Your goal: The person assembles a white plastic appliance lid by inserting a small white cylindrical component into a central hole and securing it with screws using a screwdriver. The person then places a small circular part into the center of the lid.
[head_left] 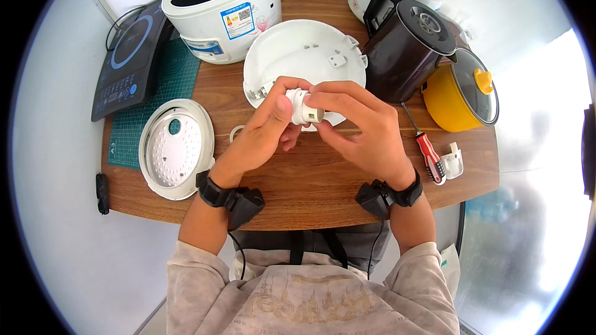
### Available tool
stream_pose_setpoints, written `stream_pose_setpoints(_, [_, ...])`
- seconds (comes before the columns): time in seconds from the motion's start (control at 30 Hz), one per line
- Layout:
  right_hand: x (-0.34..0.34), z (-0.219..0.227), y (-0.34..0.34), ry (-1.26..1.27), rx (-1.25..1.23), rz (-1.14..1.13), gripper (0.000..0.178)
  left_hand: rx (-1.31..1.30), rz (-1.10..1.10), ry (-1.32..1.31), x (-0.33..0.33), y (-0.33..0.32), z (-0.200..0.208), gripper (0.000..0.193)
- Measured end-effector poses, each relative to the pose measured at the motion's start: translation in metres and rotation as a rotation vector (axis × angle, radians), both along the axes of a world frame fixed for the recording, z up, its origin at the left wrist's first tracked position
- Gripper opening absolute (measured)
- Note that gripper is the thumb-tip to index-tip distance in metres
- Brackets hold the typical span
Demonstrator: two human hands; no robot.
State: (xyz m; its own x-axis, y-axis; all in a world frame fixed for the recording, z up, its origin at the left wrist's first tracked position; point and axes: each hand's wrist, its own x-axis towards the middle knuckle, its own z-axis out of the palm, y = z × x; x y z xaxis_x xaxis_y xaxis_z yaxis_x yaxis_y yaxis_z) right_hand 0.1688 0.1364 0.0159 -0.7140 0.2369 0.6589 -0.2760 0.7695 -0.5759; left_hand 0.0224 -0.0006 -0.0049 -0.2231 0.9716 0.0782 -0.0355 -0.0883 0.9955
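Observation:
Between my two hands, above the table's middle, is a small white cylindrical plastic part point(304, 109) with a rim around it. My left hand point(262, 133) grips it from the left, thumb on top. My right hand point(366, 125) pinches its right end with thumb and fingers. Fingertips hide some of the part. Just beyond lies a round white rice cooker lid shell point(282, 46), hollow side up, with a few small loose pieces in it. A pale ring point(233, 132) shows partly beside my left hand. Left of that hand rests a round white perforated lid piece point(162, 164).
At the back stands a white rice cooker body point(214, 21). An induction hob point(127, 65) sits on a green cutting mat point(180, 68) at left. On the right are a dark kettle point(400, 52), yellow pot point(448, 102), red-handled screwdriver point(428, 153) and white plastic piece point(453, 162).

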Motion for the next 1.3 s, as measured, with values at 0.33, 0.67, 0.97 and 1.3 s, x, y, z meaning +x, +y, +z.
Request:
stream_pose_setpoints(0.33, [0.001,-0.004,-0.001,-0.075,0.034,-0.008,0.038,-0.113,0.003,-0.167,0.004,-0.001,0.005,0.047])
stream_pose_setpoints(0.67, [0.002,-0.001,0.0,-0.103,-0.178,0.024,0.028,-0.094,0.012,-0.119,0.012,-0.002,0.006,0.038])
stream_pose_setpoints(0.97, [0.003,0.001,-0.006,-0.143,-0.298,-0.013,0.028,-0.093,0.004,0.027,0.01,-0.006,0.011,0.044])
stream_pose_setpoints(1.3, [0.0,0.003,-0.018,-0.11,-0.171,0.115,0.033,-0.135,0.087,-0.092,0.01,-0.039,0.029,0.035])
